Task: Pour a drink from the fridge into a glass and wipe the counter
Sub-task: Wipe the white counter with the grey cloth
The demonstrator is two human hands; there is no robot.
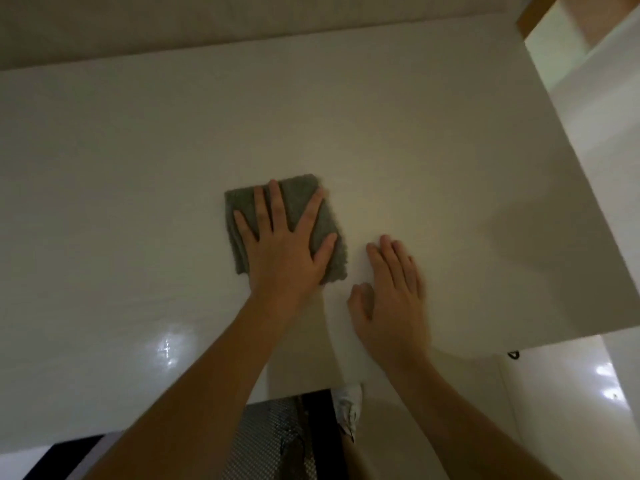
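Observation:
A folded grey cloth (311,199) lies flat on the white counter (138,168) near its middle. My left hand (284,244) presses down on the cloth with fingers spread wide, covering most of it. My right hand (391,296) rests flat on the bare counter just right of the cloth, fingers together, holding nothing. No glass, drink or fridge shows in this view.
The counter's right edge (561,188) runs diagonally, with white cabinet fronts (588,116) beyond it. The wall (173,26) bounds the counter at the back. Below the front edge a dark patterned floor mat (266,441) and a white foot covering (348,410) show.

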